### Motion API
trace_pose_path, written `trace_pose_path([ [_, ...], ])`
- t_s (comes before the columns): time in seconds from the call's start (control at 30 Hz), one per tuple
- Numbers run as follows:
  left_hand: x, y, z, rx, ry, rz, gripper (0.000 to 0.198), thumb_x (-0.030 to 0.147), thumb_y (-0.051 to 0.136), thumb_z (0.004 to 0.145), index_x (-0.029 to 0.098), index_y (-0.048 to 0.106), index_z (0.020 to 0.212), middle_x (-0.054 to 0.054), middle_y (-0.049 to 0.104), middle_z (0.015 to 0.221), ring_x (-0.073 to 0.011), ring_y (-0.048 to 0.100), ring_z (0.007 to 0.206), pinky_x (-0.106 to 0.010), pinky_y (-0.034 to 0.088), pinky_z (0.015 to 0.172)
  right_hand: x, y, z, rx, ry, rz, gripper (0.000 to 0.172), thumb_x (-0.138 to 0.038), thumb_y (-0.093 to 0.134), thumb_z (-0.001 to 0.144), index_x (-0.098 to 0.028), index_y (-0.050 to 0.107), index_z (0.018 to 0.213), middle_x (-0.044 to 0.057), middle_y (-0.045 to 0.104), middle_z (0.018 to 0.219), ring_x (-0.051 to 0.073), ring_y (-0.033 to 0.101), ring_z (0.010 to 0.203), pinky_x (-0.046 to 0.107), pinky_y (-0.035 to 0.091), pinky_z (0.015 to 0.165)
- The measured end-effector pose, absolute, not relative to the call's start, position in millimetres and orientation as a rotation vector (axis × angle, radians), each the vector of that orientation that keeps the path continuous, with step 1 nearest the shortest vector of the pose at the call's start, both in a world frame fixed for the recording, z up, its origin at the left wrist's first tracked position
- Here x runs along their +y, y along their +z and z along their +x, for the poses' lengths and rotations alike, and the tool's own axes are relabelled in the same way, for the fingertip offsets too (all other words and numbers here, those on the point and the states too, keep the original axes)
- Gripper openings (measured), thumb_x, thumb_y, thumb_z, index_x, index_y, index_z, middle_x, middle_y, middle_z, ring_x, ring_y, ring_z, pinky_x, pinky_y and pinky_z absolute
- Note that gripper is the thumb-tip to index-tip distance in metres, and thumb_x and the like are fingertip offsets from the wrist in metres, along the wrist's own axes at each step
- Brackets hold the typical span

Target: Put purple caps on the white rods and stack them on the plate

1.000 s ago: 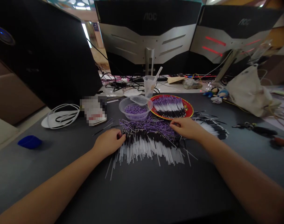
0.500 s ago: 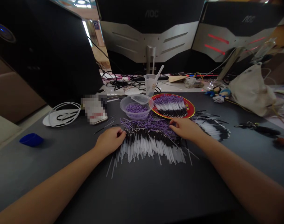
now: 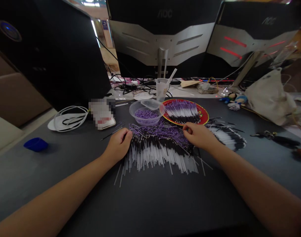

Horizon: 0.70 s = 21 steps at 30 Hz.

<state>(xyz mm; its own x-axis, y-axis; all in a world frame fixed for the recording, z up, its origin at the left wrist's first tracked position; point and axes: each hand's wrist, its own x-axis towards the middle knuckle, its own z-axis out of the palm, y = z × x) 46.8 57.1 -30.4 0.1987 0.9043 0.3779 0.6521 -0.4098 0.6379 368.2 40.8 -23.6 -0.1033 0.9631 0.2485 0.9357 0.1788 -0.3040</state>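
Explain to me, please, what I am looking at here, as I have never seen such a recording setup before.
There is no machine here: a person works with two bare hands, and every picture comes from one camera worn on the head, looking forward and down.

On the dark table, a wide pile of thin white-and-black sticks lies between the hands, with loose purple pieces along its far side. Behind are a clear bowl containing more purple pieces and a red plate bearing purple, white and black sticks.

The left hand is at the pile's left end and the right hand is near its right end, both with fingers curled. Whether either pinches anything is too small to tell.
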Motion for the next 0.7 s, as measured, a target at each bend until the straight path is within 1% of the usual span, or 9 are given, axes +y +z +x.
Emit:
trace_pose_path([
  [0.07, 57.1, -32.3, 45.9, 1.444, 1.056, 2.076, 0.031, 0.035, 0.037, 0.091, 0.018, 0.046, 0.067, 0.004, 0.045, 0.055, -0.0105, 0.043, 0.053, -0.022, 0.033, 0.053, 41.3, -24.0, 369.2, -2.051, 0.117, -1.745, 0.007, -0.024, 0.049, 0.076, -0.021, 0.055, 0.078, -0.001, 0.056, 0.059, 0.013, 0.048, 0.053, 0.025, 0.029, 0.051],
  [0.17, 57.2, -34.9, 44.9, 1.402, 1.074, 2.01, 0.032, 0.036, 0.035, 0.092, 0.018, 0.049, 0.07, 0.003, 0.052, 0.056, -0.0098, 0.044, 0.051, -0.022, 0.033, 0.051, 42.1, -24.9, 370.5, -2.035, 0.101, -1.682, 0.003, -0.023, 0.052, 0.074, -0.021, 0.053, 0.075, -0.002, 0.055, 0.06, 0.012, 0.047, 0.052, 0.024, 0.029, 0.051],
  [0.27, 57.7, -36.5, 45.2, 1.376, 1.089, 1.969, 0.03, 0.036, 0.035, 0.093, 0.018, 0.048, 0.072, 0.002, 0.058, 0.06, -0.0089, 0.043, 0.047, -0.021, 0.033, 0.049, 42.8, -25.4, 371.3, -2.023, 0.084, -1.659, 0.002, -0.022, 0.053, 0.072, -0.021, 0.053, 0.074, -0.002, 0.055, 0.06, 0.012, 0.047, 0.052, 0.025, 0.03, 0.052],
  [0.37, 58.3, -37.4, 46.4, 1.353, 1.098, 1.933, 0.025, 0.036, 0.037, 0.092, 0.018, 0.049, 0.078, 0.002, 0.061, 0.062, -0.0085, 0.042, 0.045, -0.021, 0.033, 0.047, 43.1, -25.2, 371.7, -2.016, 0.081, -1.646, 0.002, -0.021, 0.053, 0.071, -0.02, 0.053, 0.074, -0.001, 0.057, 0.064, 0.012, 0.048, 0.054, 0.024, 0.032, 0.053],
  [0.5, 58.3, -37.5, 47.9, 1.327, 1.114, 1.898, 0.021, 0.036, 0.04, 0.091, 0.018, 0.049, 0.083, 0.004, 0.058, 0.058, -0.0084, 0.043, 0.044, -0.02, 0.034, 0.047, 42.8, -23.5, 371.9, -2.037, 0.093, -1.634, 0.005, -0.019, 0.053, 0.072, -0.02, 0.055, 0.076, 0.0, 0.061, 0.07, 0.013, 0.052, 0.058, 0.025, 0.035, 0.056],
  [0.7, 55.7, -33.9, 49.9, 1.323, 1.131, 1.891, 0.021, 0.038, 0.046, 0.088, 0.018, 0.052, 0.083, 0.005, 0.049, 0.052, -0.0089, 0.045, 0.047, -0.02, 0.036, 0.048, 41.7, -21.0, 372.6, -2.097, 0.089, -1.702, 0.016, -0.021, 0.05, 0.078, -0.02, 0.06, 0.09, 0.003, 0.065, 0.08, 0.017, 0.056, 0.067, 0.028, 0.04, 0.059],
])
